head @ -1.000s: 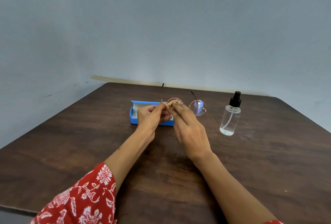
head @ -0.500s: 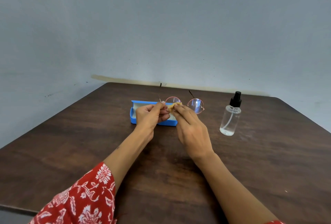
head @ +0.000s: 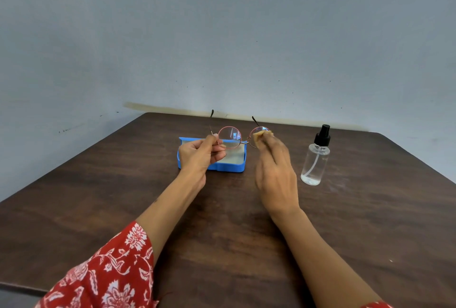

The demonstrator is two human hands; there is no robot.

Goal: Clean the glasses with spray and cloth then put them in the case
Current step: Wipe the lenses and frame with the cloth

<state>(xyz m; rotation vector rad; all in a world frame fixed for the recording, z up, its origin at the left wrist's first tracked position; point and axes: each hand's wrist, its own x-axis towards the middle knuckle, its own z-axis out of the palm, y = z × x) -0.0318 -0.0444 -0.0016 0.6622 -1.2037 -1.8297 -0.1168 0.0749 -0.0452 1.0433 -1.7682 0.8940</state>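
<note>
Wiping the glasses [head: 229, 137] held up over the open blue case [head: 232, 166]: left hand [head: 199, 154] pinches the frame at the left hinge, right hand [head: 274, 167] pinches a yellow cloth [head: 259, 136] round the right lens. Spray bottle [head: 315, 157] stands just right of that hand, on the table [head: 98, 196]. Risks: hard rubbing with a one-corner grip could twist the thin frame; a wide stroke could tip the bottle. Right lens mostly hidden by cloth and fingers, motion-blurred, so contact is probably on both faces, not certain.
</note>
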